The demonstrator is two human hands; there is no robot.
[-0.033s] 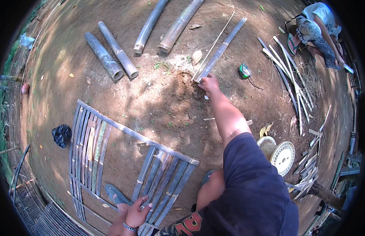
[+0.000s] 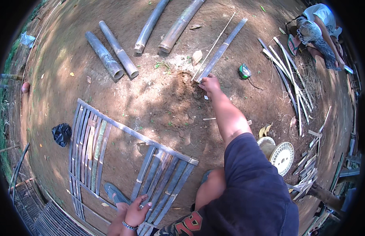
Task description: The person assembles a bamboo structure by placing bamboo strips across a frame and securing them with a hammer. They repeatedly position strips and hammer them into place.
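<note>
The person's right hand is reaching far out over the brown dirt ground. It is touching the near end of a long, split grey bamboo strip that is lying flat on the dirt. The fingers are curling down close together at the end of the strip, but I cannot tell if they are pinching it. A thin pale stick is lying just beside the bamboo strip, on its left.

The left hand is resting on a flat grey frame of woven bamboo slats, well apart from the bamboo strip and much nearer to the person. Its fingers are spreading a little over the slats, and a beaded band is sitting on the wrist. A dark flip-flop is lying under the frame, just beside that hand.

Four thick round grey bamboo poles are lying left of the bamboo strip. A small green tape measure is sitting near the strip on its right. Farther right, a bunch of thin pale bamboo sticks is lying on the dirt, and another person is sitting past them. A round white plastic spool is lying to the right of the reaching arm, well apart from the strip. A black plastic bag is sitting just left of the frame.
</note>
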